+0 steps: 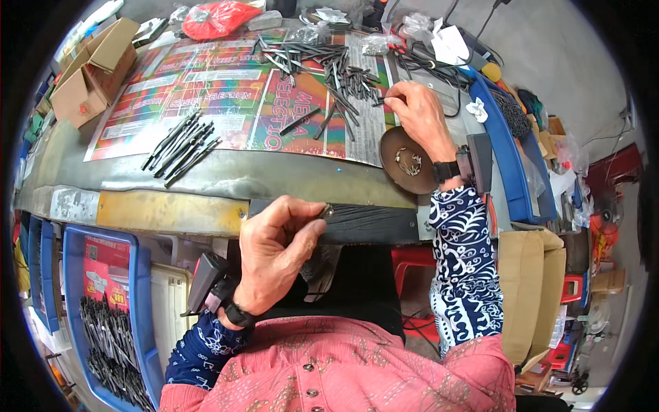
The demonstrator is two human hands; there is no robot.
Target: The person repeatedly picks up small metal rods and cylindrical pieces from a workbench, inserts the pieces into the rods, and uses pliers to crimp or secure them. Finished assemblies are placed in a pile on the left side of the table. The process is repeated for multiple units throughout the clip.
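Note:
At the front edge of the table, my left hand [278, 250] is closed, thumb and forefinger pinching a small metal piece [329, 209]. My right hand [419, 113] reaches to the right side of a heap of short black pieces [357, 79]; its thumb and forefinger are pinched at the end of one black piece. Longer thin black rods [295, 55] lie scattered behind and beside that heap. Below my right wrist sits a round brown dish [395, 158] with small metal parts [410, 162] in it. A bundle of black rods [180, 147] lies to the left.
Printed sheets [226, 123] cover the tabletop. An open cardboard box [93, 72] and a red plastic bag [216, 19] stand at the far left. Cables [449, 69] and a blue tray [511, 144] are on the right. Beneath the left edge, a blue bin [144, 295] holds many black rods.

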